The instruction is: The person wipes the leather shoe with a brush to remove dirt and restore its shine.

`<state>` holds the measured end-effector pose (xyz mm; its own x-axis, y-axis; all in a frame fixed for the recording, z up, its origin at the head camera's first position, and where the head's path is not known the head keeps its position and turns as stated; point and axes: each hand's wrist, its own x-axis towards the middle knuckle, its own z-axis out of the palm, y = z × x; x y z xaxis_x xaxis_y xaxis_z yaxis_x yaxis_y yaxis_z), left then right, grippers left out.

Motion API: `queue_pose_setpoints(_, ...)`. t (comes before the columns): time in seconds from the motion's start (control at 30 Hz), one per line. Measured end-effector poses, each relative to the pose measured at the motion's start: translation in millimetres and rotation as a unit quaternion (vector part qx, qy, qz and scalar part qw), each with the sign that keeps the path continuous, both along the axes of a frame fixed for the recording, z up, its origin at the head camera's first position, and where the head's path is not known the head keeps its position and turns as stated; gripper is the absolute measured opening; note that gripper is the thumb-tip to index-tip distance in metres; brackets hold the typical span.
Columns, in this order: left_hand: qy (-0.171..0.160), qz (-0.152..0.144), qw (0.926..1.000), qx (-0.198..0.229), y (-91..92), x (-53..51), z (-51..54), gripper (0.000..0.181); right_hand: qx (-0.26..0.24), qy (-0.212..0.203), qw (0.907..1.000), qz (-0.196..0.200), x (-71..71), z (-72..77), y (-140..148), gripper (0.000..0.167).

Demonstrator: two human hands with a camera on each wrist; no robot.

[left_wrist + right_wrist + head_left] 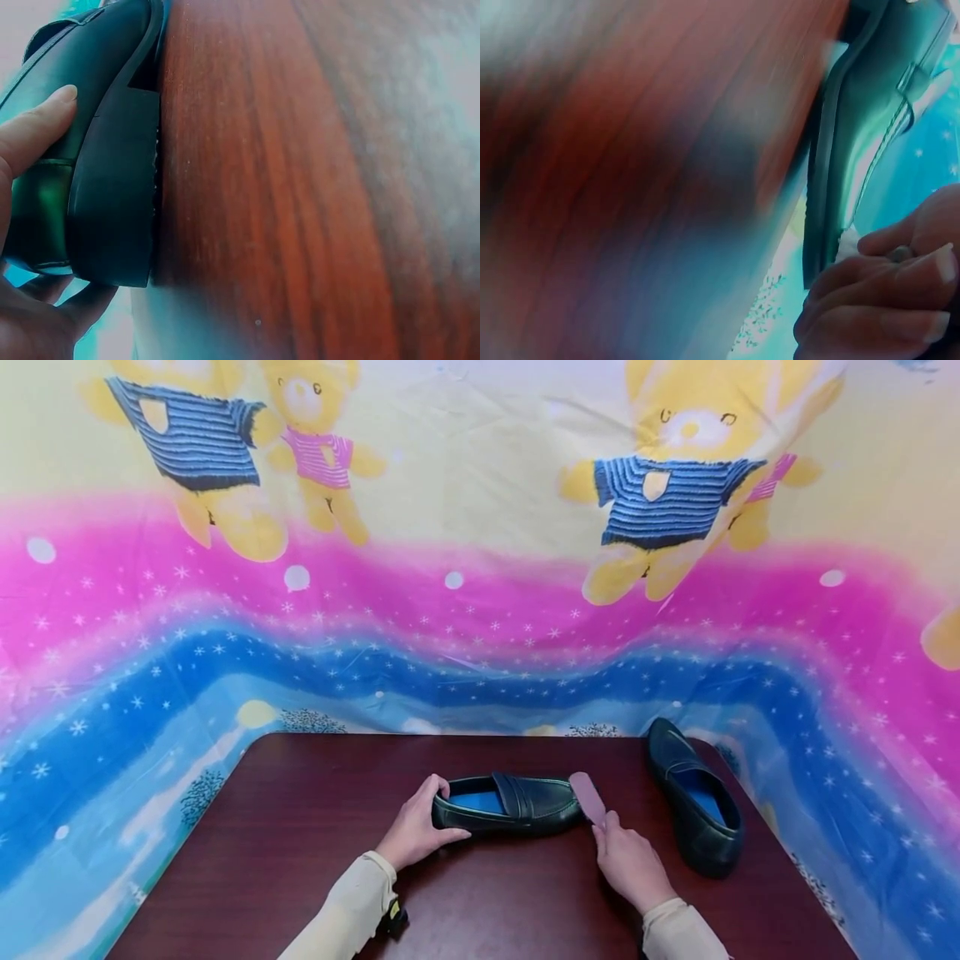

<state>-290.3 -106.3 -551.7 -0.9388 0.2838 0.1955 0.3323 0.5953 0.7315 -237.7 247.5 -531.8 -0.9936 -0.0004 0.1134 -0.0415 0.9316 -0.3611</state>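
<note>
A black loafer (536, 806) with a blue insole lies sole down on the table, its toe to the right. My left hand (416, 827) grips it around the heel; in the left wrist view the thumb (46, 124) presses the side of the shoe above the heel block. My right hand (630, 856) holds a pink, flat-backed brush (587, 797) by its handle, its head at the loafer's toe. In the right wrist view, a bit of white bristle (847, 244) shows by the toe, above curled fingers (870, 292). The handle is mostly hidden in the hand.
A second black loafer (693, 802) stands at the table's right side, toe toward the back edge. The dark red-brown table (300, 827) has a curtain (465, 635) printed with bears behind and beside it. A small black object (393, 917) sits by the left sleeve.
</note>
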Motion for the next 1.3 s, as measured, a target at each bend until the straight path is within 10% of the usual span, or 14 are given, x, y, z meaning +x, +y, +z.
queue_pose_setpoints(0.27, 0.005, 0.0, 1.0, -0.001, -0.6, -0.5, 0.0, 0.062, -0.009, 0.003, 0.9994, -0.034, -4.2, 4.7, 6.3, 0.022)
queue_pose_setpoints(0.6, 0.008, 0.0, 1.0, -0.004, -1.5, 0.2, -2.3, 0.062, -0.186, -0.091, 0.9759, 0.069, 4.0, 17.1, -33.1, 0.017)
queue_pose_setpoints(1.3, 0.0, 0.001, 1.0, 0.0, 0.6, 0.7, 0.0, 0.062, 0.014, 0.02, 0.9994, -0.023, -4.7, 8.0, 1.3, 0.021)
